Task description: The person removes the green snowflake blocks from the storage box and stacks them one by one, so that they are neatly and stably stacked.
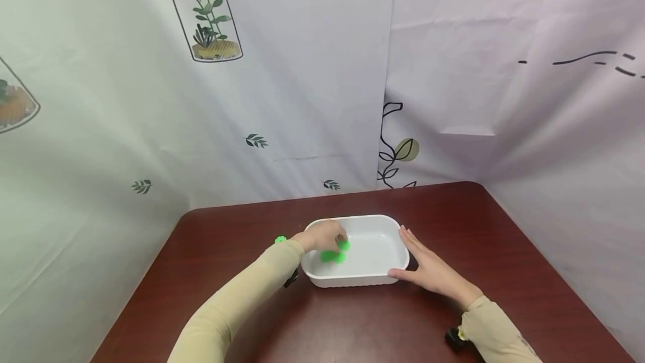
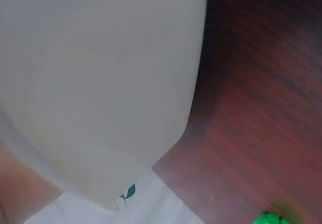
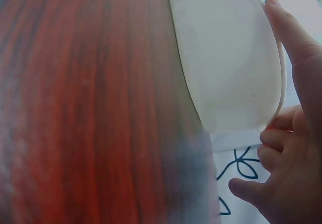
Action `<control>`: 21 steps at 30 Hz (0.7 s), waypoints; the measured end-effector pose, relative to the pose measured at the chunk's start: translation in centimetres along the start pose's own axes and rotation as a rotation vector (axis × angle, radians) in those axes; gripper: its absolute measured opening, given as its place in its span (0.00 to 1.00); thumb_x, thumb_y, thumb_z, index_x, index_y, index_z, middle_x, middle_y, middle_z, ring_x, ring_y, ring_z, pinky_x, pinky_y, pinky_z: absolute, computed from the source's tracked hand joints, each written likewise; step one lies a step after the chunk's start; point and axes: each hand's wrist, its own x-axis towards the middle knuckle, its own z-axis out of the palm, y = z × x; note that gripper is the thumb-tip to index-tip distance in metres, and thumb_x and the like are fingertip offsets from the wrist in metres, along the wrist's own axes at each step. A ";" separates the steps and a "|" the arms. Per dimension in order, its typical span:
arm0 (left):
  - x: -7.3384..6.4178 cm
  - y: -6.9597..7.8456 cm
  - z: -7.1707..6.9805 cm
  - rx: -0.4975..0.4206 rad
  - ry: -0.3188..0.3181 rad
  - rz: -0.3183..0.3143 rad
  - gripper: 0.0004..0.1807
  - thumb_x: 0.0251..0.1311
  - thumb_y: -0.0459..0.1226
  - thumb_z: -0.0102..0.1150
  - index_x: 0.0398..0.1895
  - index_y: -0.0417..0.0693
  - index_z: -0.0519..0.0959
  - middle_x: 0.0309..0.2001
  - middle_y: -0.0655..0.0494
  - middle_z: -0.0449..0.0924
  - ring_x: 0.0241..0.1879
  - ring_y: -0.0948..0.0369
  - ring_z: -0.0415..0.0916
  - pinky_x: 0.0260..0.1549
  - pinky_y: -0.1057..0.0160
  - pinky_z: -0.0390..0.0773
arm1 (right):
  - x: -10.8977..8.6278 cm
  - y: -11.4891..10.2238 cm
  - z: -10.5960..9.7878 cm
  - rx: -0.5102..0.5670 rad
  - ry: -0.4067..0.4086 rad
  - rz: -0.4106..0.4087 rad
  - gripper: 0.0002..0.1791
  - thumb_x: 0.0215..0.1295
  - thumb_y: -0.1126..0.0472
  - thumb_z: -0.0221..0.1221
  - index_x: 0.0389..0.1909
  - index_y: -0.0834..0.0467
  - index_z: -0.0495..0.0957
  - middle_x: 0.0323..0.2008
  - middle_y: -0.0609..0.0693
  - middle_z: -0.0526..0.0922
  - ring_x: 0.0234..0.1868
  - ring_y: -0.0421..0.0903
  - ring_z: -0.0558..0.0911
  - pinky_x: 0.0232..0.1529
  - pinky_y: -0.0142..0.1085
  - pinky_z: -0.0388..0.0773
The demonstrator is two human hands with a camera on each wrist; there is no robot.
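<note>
A white oblong baking dish (image 1: 373, 254) with rounded corners sits on the table. My left hand (image 1: 325, 235) reaches over its left end, fingers bent down inside. Right at those fingertips are several bright green pieces (image 1: 332, 256), blurred; I cannot tell whether the fingers hold one. Only the dish's outer wall (image 2: 110, 83) fills most of the left wrist view, with the left hand's fingers hidden. At the dish's right end, my right hand (image 1: 433, 270) rests on the rim, thumb along the front edge and fairly straight fingers along the end, as the right wrist view also shows.
Another green piece (image 1: 280, 238) lies on the table left of the dish, beside the left sleeve; its surface looks knobbly in the left wrist view. The dark red table (image 1: 363, 318) ends at the back against a printed white cloth (image 1: 312, 99), which also hangs along both sides.
</note>
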 end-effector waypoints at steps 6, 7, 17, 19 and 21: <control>0.3 0.2 0.6 -0.012 0.028 0.038 0.13 0.54 0.35 0.73 0.44 0.45 0.87 0.39 0.59 0.86 0.40 0.66 0.80 0.46 0.69 0.77 | 0.0 0.2 0.0 -0.003 0.005 0.003 0.62 0.55 0.28 0.65 0.80 0.58 0.49 0.79 0.59 0.48 0.77 0.61 0.52 0.68 0.60 0.62; 0.3 0.2 0.6 -0.022 0.029 0.037 0.12 0.55 0.35 0.73 0.43 0.45 0.87 0.38 0.59 0.86 0.40 0.66 0.79 0.46 0.69 0.77 | 0.0 0.1 0.1 -0.003 0.004 0.002 0.62 0.55 0.28 0.65 0.80 0.58 0.49 0.80 0.58 0.48 0.77 0.60 0.52 0.68 0.60 0.61; 0.5 0.8 0.8 -0.134 -0.012 0.016 0.11 0.53 0.36 0.75 0.37 0.46 0.84 0.35 0.60 0.82 0.37 0.66 0.75 0.43 0.69 0.75 | -0.1 0.0 0.1 -0.007 0.007 -0.002 0.62 0.55 0.29 0.65 0.80 0.60 0.50 0.79 0.59 0.48 0.78 0.60 0.52 0.68 0.59 0.62; 0.6 1.1 0.8 -0.157 -0.035 0.007 0.11 0.52 0.36 0.75 0.37 0.46 0.83 0.35 0.61 0.81 0.37 0.66 0.74 0.44 0.69 0.74 | -0.1 0.0 0.2 -0.008 0.008 0.002 0.62 0.55 0.29 0.65 0.80 0.59 0.50 0.79 0.59 0.48 0.77 0.60 0.52 0.67 0.60 0.62; 0.6 1.4 0.8 -0.169 -0.058 0.001 0.11 0.52 0.36 0.76 0.36 0.48 0.82 0.34 0.62 0.79 0.37 0.66 0.73 0.43 0.70 0.74 | -0.1 0.0 0.2 -0.015 0.005 0.006 0.62 0.56 0.29 0.65 0.80 0.59 0.49 0.79 0.59 0.48 0.77 0.61 0.52 0.67 0.60 0.63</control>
